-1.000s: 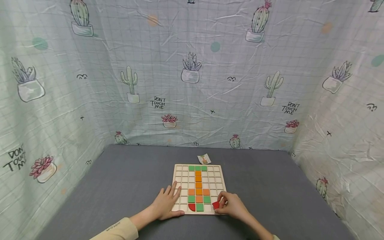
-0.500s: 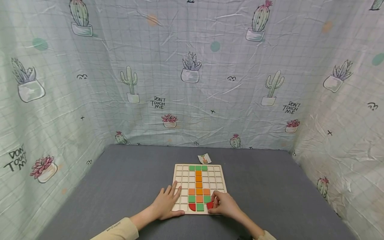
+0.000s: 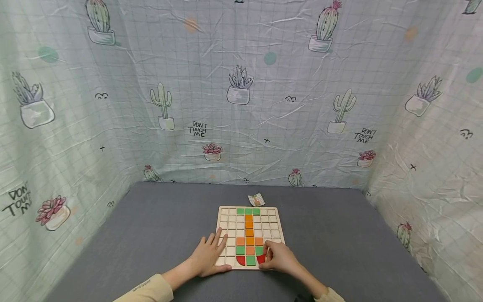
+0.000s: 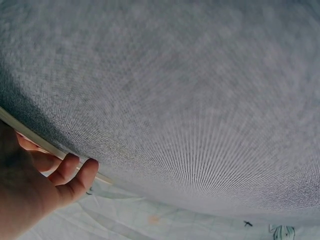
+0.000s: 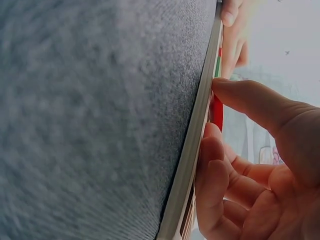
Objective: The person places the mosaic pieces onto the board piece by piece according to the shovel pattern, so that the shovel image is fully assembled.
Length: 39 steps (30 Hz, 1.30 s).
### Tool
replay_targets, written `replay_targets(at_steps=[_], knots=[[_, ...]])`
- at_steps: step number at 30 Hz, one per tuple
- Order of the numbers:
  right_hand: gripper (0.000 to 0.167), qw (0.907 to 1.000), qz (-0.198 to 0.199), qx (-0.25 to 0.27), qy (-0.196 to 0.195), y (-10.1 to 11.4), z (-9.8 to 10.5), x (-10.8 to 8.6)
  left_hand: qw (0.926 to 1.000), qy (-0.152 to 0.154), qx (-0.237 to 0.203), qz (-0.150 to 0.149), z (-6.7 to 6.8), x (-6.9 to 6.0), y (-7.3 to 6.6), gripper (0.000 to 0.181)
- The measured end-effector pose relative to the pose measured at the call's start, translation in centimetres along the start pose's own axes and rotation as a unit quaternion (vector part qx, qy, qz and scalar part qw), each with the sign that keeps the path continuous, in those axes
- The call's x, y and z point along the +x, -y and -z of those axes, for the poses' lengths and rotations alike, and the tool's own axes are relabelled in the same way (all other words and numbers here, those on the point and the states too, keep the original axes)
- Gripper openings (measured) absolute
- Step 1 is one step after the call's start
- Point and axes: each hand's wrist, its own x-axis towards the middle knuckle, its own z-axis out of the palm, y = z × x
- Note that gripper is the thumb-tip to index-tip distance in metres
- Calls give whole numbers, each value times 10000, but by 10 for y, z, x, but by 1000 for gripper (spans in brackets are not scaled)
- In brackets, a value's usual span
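Observation:
A wooden grid board [image 3: 268,226] lies on the table with green, orange and red tiles in its cells. My right hand [image 3: 281,257] pinches a red tile [image 3: 261,259] between thumb and fingers at the near row, just right of a green tile [image 3: 250,261]. In the right wrist view the red tile [image 5: 218,113] shows edge-on between the thumb and the curled fingers. My left hand [image 3: 207,256] rests on the board's left side, fingers spread and straight. Left of the green tile, a red quarter-round tile [image 3: 241,261] sits in its cell.
A small picture card [image 3: 256,199] lies on the grey table [image 3: 170,218] beyond the board's far edge. Cloth curtains [image 3: 241,126] printed with cacti surround the table at the back and sides.
My right hand has slid left along the near row with the red tile, from the board's right part to beside the green tile. My left hand has stayed in place.

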Motion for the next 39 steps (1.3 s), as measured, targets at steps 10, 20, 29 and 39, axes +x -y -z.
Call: replay_targets(at_steps=[10,20,29,39], knots=[[25,9991,170,286,249,-1,2,-1,9999,104,-106,-6,3,-2,-1,91],[12,9980,415,292,373,-3,3,0,10000,-2,-67,-57,6,-3,-1,90],[11,9986,465,60,236,-2,2,2,9999,15,-108,6,-1,-2,1,90],[13,9985,490,-12,261,-3,2,5,10000,33,-93,5,0,-1,1,91]])
